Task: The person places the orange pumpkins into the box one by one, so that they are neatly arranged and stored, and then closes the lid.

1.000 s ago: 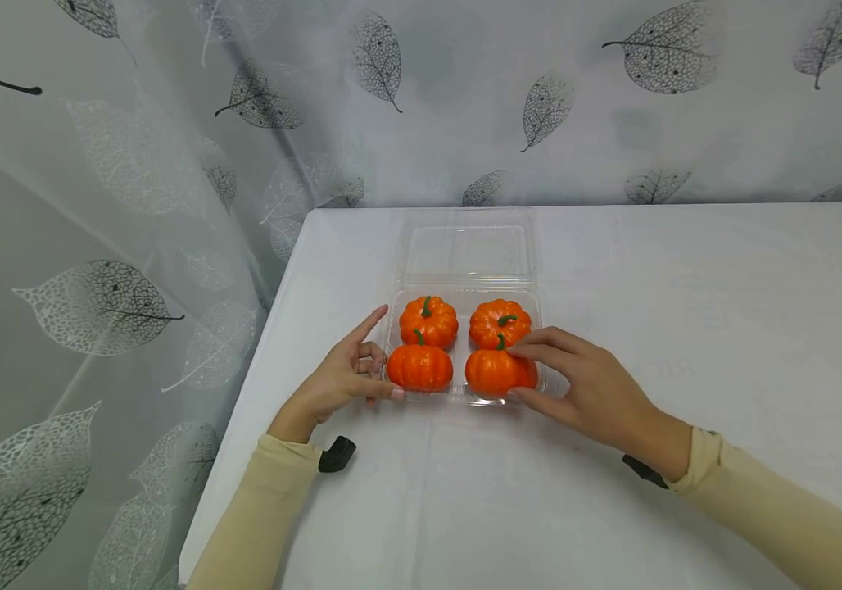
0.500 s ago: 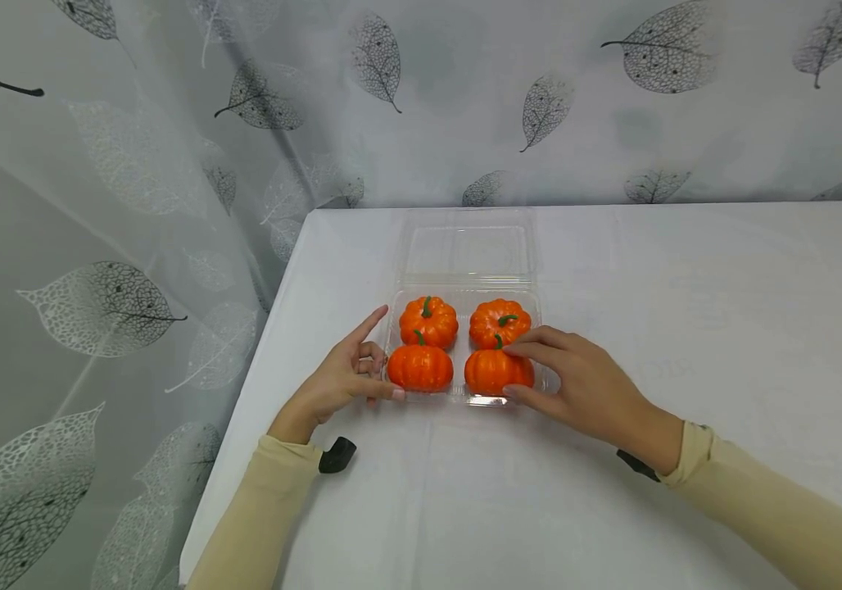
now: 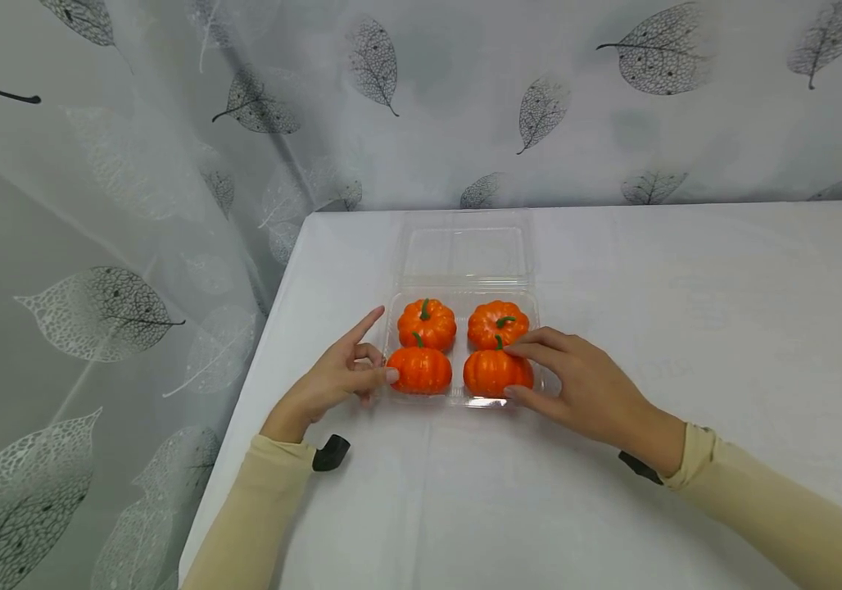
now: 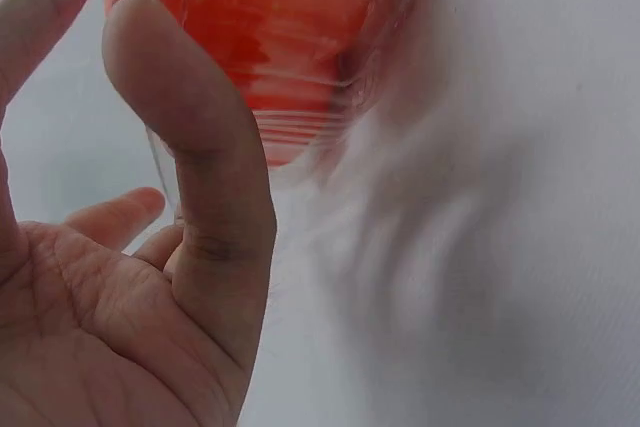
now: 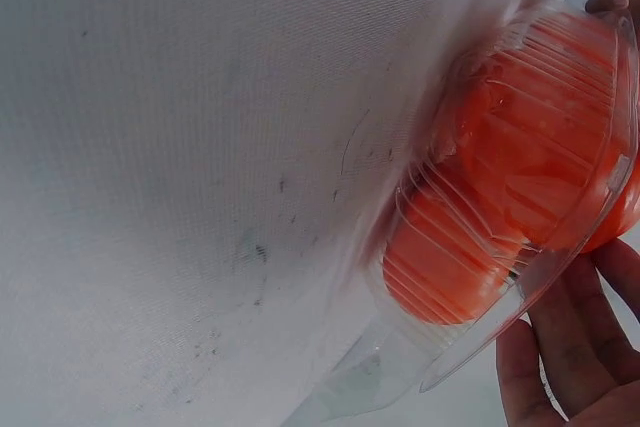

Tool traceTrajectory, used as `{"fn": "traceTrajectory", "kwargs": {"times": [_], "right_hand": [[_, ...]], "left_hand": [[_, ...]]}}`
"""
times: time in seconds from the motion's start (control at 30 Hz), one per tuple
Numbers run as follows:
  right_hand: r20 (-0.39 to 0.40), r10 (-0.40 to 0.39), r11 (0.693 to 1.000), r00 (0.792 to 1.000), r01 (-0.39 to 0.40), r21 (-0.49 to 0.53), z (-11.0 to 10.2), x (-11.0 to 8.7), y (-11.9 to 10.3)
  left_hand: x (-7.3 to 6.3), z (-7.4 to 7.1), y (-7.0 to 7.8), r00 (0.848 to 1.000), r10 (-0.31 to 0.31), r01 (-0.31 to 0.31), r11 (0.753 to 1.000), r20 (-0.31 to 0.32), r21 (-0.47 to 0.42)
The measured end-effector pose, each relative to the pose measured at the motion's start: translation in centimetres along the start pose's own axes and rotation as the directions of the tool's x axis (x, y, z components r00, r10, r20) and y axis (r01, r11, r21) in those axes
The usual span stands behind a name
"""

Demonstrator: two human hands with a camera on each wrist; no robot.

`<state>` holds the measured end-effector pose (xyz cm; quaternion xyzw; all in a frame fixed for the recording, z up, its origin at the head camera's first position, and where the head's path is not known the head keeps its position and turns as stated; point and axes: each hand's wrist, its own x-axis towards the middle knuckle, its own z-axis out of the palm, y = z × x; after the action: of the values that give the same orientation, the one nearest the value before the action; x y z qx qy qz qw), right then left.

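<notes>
A clear plastic clamshell container (image 3: 458,401) lies on the white table with its lid (image 3: 465,246) folded back. Inside sit several small orange pumpkins with green stems: back left (image 3: 427,326), back right (image 3: 496,326), front left (image 3: 418,373) and front right (image 3: 493,374). My left hand (image 3: 328,381) holds the container's front left corner, thumb at the rim by the front left pumpkin, index finger extended. With thumb and fingers my right hand (image 3: 583,385) grips the front right pumpkin from its right side. In the right wrist view that pumpkin (image 5: 540,137) shows through the ribbed container wall.
The white tablecloth (image 3: 723,328) stretches to the right and toward the front. Behind and to the left hangs a grey curtain (image 3: 450,98) with a leaf print. Black wrist straps (image 3: 331,453) show at the sleeves.
The front right pumpkin has shifted slightly left along with my right hand. My left thumb has moved up from the container's front edge toward the front left pumpkin.
</notes>
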<state>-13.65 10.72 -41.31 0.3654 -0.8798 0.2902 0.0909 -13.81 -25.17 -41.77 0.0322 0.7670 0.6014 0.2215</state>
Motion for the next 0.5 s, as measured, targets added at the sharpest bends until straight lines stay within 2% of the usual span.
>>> {"fn": "traceTrajectory", "kwargs": {"times": [0.07,0.27,0.5], "right_hand": [[-0.005,-0.001,1.0,1.0,0.001,0.001,0.0,0.0,0.0],[-0.009,0.007,1.0,1.0,-0.007,0.003,-0.1,-0.1,0.1],[-0.04,0.01,1.0,0.999,-0.009,0.023,-0.7,0.1,0.4]], "left_hand": [[0.0,-0.4,0.1,1.0,-0.006,0.006,1.0,-0.016,0.022],[0.6,-1.7,0.9,0.993,-0.024,0.032,0.997,-0.115,0.069],[1.8,-3.0,2.4,0.977,0.03,-0.01,0.995,-0.212,0.094]]}}
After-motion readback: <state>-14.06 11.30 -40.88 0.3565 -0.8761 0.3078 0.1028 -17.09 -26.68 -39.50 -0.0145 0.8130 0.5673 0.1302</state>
